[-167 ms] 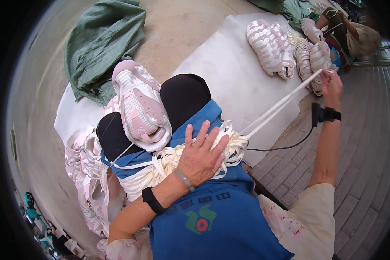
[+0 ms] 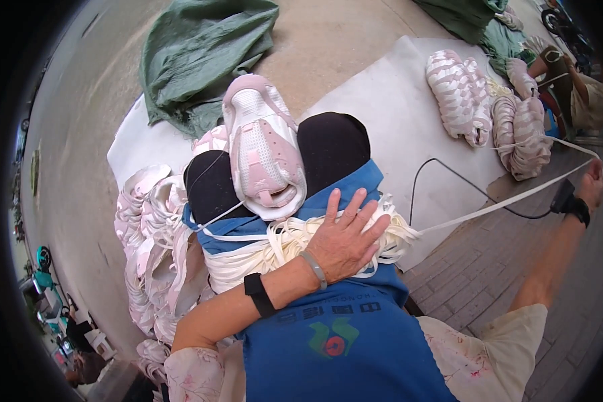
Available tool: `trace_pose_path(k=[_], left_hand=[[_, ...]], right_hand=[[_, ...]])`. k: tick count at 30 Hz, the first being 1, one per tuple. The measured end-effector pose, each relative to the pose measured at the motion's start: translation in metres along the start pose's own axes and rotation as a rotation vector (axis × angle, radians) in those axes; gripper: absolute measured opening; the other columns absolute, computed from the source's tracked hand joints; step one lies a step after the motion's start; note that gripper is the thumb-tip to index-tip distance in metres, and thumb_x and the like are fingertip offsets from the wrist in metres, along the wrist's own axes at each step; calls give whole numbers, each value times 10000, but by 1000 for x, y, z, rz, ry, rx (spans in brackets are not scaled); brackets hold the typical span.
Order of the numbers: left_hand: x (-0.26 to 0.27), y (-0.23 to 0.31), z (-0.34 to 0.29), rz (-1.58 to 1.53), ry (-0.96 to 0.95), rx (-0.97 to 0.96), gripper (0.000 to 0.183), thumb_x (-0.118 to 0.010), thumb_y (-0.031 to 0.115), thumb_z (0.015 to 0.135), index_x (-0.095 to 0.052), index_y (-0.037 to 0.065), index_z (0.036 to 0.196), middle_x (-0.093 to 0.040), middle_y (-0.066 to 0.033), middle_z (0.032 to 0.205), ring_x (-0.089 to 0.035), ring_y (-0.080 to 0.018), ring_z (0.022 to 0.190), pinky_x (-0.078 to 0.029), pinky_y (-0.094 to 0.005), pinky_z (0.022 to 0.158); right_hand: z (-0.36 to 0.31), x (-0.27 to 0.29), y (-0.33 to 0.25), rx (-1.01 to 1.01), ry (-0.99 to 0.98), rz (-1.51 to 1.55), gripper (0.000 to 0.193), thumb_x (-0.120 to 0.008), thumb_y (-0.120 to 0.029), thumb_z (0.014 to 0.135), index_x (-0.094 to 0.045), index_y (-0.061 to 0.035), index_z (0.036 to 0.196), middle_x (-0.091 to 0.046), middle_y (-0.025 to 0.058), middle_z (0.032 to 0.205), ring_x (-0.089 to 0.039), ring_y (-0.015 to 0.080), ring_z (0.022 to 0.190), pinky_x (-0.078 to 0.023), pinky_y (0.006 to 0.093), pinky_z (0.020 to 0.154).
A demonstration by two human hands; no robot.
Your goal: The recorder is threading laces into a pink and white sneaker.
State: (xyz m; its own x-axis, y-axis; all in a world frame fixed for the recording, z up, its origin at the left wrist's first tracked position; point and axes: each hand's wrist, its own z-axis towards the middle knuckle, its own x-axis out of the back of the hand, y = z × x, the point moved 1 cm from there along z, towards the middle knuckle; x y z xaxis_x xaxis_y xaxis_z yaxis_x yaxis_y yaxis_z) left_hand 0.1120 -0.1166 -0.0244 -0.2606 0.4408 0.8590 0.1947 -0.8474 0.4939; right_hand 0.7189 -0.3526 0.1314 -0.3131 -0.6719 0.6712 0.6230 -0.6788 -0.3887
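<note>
My left hand (image 2: 350, 236) lies flat, fingers spread, on a bundle of cream-white shoelaces (image 2: 295, 231) across my lap, over a blue apron (image 2: 355, 348). My right hand (image 2: 591, 182) is stretched out far to the right, its fingers closed on a shoelace (image 2: 496, 206). That lace runs from the bundle to the hand, and another length curves away beyond it. A pink and white sneaker (image 2: 264, 151) rests between my black-clad knees, toe pointing away, without lacing across its upper. A thin lace crosses my left knee near its heel.
Piled pink and white sneakers (image 2: 157, 248) are at my left. More sneakers (image 2: 459, 97) lie on a white sheet (image 2: 382, 87) at the far right, near another seated person (image 2: 589, 100). A green sack (image 2: 201, 60) sits ahead. A black cable (image 2: 462, 175) hangs from my right wrist.
My right hand has swung outward to the right, drawing the lace farther; its far part now loops loosely instead of running taut and doubled. My left hand stays on the bundle. The view has shifted left.
</note>
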Motion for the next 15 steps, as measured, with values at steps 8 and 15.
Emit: trace_pose_path(k=[8, 15], left_hand=[[96, -28, 20, -430, 487, 117, 645, -715, 46, 749, -440, 11, 1331, -411, -231, 1405, -356, -387, 1358, -242, -450, 1135], [164, -42, 19, -1079, 157, 434, 287, -646, 143, 896, -574, 14, 1141, -617, -61, 1025, -575, -145, 984, -453, -270, 895]], right_hand=[[-171, -55, -332, 14, -946, 1333, 223, -445, -94, 1001, -561, 29, 1147, -620, 90, 906, -622, 120, 723, -542, 257, 693], [-250, -67, -485, 105, -1442, 1434, 180, -492, -79, 989, -577, 49, 1081, -643, 76, 877, -663, 120, 694, -547, 221, 631]])
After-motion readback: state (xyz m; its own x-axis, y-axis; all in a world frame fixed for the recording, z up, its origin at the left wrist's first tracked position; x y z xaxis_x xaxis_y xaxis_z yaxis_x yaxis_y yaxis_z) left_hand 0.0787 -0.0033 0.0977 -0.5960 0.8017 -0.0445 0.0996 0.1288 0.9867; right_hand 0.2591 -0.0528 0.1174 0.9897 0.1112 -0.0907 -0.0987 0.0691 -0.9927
